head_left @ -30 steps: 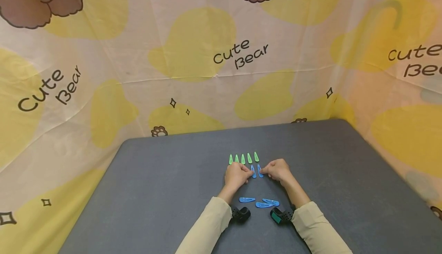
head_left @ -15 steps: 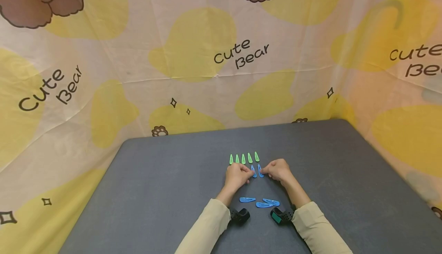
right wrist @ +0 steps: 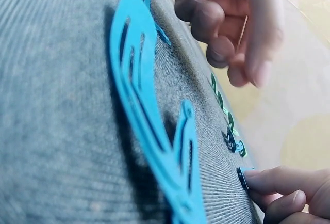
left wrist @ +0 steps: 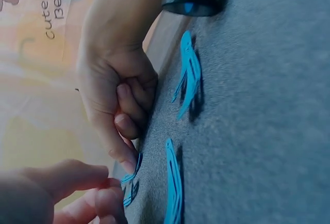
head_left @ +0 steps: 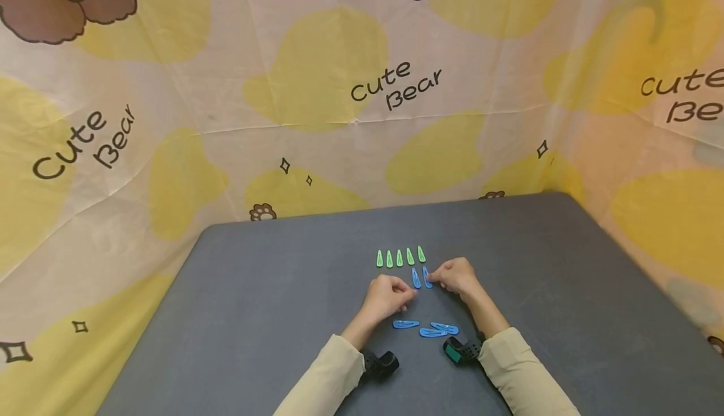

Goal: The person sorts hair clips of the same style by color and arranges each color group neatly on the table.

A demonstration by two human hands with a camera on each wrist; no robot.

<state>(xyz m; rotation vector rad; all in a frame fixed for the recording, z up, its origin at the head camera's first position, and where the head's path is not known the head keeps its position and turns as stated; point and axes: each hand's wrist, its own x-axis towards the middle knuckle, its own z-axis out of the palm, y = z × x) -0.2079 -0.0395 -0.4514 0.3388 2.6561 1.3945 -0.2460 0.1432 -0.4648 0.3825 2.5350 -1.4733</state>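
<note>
Two blue snap hair clips stand side by side, just in front of a row of several green snap hair clips [head_left: 400, 257]. My right hand [head_left: 458, 276] pinches the edge of the right blue hair clip [head_left: 427, 276] with its fingertips, the other fingers curled under. Slightly nearer than the left blue hair clip [head_left: 416, 278], my left hand [head_left: 386, 298] hovers with loosely curled fingers and nothing between them. Closer to me lie one separate blue hair clip [head_left: 406, 324] and two overlapping blue hair clips [right wrist: 136, 79], large in the right wrist view.
Everything lies on a dark grey table [head_left: 271, 290] with rounded far corners. Behind it hangs a printed cloth [head_left: 317, 70] with yellow patches and lettering. Black wrist devices [head_left: 381, 364] sit on both wrists, beside the nearer blue clips.
My left hand has let go of the left blue clip and drawn back toward me, uncovering the lower ends of the green clips. The right hand stays at its clip.
</note>
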